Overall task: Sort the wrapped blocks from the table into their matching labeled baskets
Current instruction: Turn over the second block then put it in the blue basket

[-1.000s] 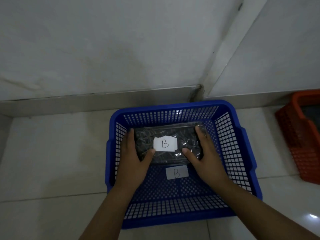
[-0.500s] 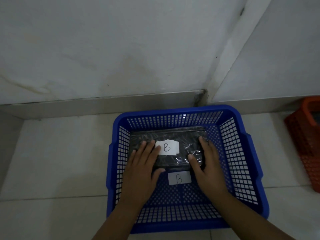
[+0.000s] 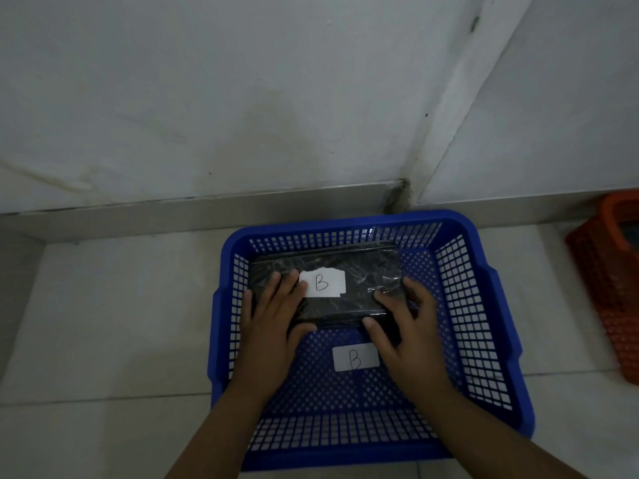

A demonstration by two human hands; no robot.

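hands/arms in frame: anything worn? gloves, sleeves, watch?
Nothing worn that shows. The left hand and right hand are bare, without gloves, rings or a watch. Both forearms are uncovered down to the frame's bottom edge; no sleeve shows.

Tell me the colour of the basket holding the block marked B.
Blue: the basket is blue plastic lattice, clearest in the head view, the only one.
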